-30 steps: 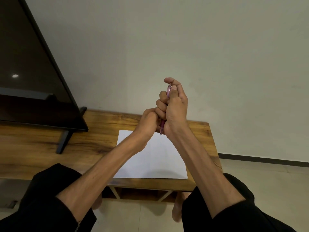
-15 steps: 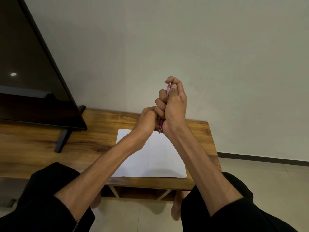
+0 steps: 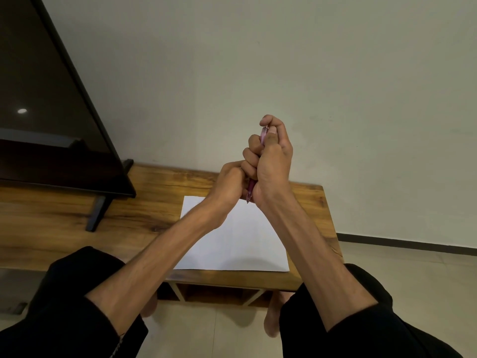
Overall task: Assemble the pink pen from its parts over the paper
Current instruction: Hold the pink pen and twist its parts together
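- The right hand [image 3: 271, 161] is raised above the counter [image 3: 165, 187], forearm slanting up from the 5 o'clock corner, wrist bent so the knuckles face the wall.
- Its grip is clenched around the pink pen [image 3: 263, 133]: fingers wrapped over the barrel, thumb lying along it near the top end.
- The pen stands nearly upright in that fist, its top showing at 12 o'clock of the hand and its tip [image 3: 247, 200] poking out below at 6 o'clock.
- The left hand [image 3: 229, 182] sits just at 8 o'clock of the right one, touching it, with the forearm rising from the 7 o'clock corner.
- Its fingers curl in toward the pen's lower part, but they are hidden behind the hand's back, so I cannot tell whether its grip holds the barrel.
- Both hands hover over the far edge of the white paper [image 3: 232, 241], which lies flat on the counter.
- A dark screen [image 3: 46, 99] on a stand fills the 10 o'clock side.
- Black sleeves [image 3: 64, 306] are pushed up both forearms.
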